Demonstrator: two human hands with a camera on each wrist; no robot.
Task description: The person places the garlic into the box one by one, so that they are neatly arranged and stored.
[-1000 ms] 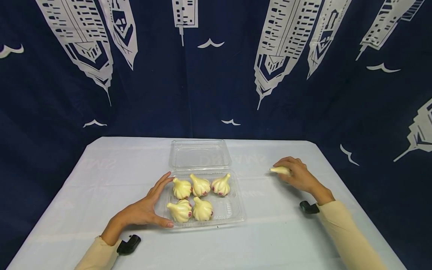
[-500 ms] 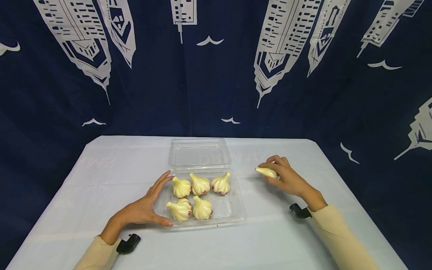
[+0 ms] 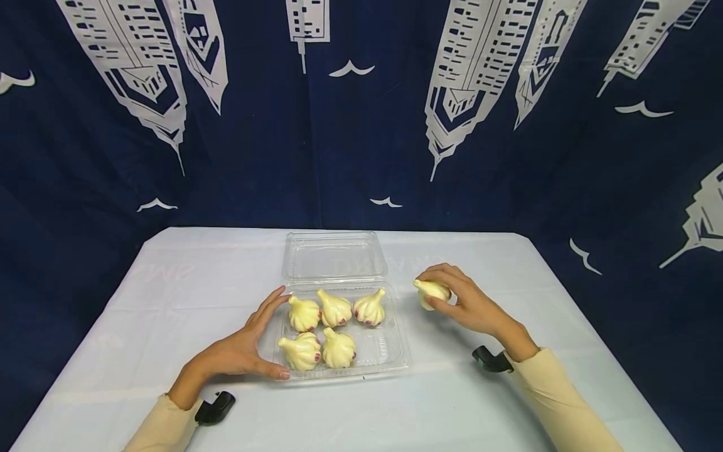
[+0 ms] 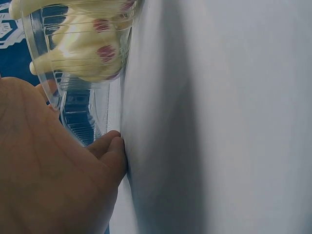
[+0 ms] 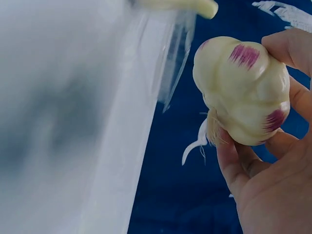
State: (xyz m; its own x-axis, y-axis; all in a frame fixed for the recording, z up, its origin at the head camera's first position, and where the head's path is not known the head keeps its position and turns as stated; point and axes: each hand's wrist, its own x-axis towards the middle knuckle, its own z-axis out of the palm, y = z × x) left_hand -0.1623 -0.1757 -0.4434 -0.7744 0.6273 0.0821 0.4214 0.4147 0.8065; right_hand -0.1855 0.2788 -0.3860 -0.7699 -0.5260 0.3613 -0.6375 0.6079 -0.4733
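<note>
A clear plastic clamshell container (image 3: 375, 348) lies on the table with its lid (image 3: 335, 257) folded back. Several garlic bulbs (image 3: 336, 311), cream with purple marks, sit in its tray in two rows. At the tray's left end my left hand (image 3: 237, 351) is spread, fingers at the back corner and thumb at the front corner. In the left wrist view the tray wall (image 4: 92, 58) shows beside that hand. Just right of the container, my right hand (image 3: 474, 307) grips another garlic bulb (image 3: 433, 294) above the table. The right wrist view shows this bulb's (image 5: 243, 92) root end between thumb and fingers.
A white cloth (image 3: 395, 414) covers the table. Behind it hangs a dark blue curtain (image 3: 254, 176) with white building prints. A black wrist camera (image 3: 214, 409) sits on the left wrist, and another black camera (image 3: 491, 360) on the right.
My right hand has carried the garlic bulb leftward across the table, closer to the container. The bulb has come further into sight. My left hand and the container hold their place.
</note>
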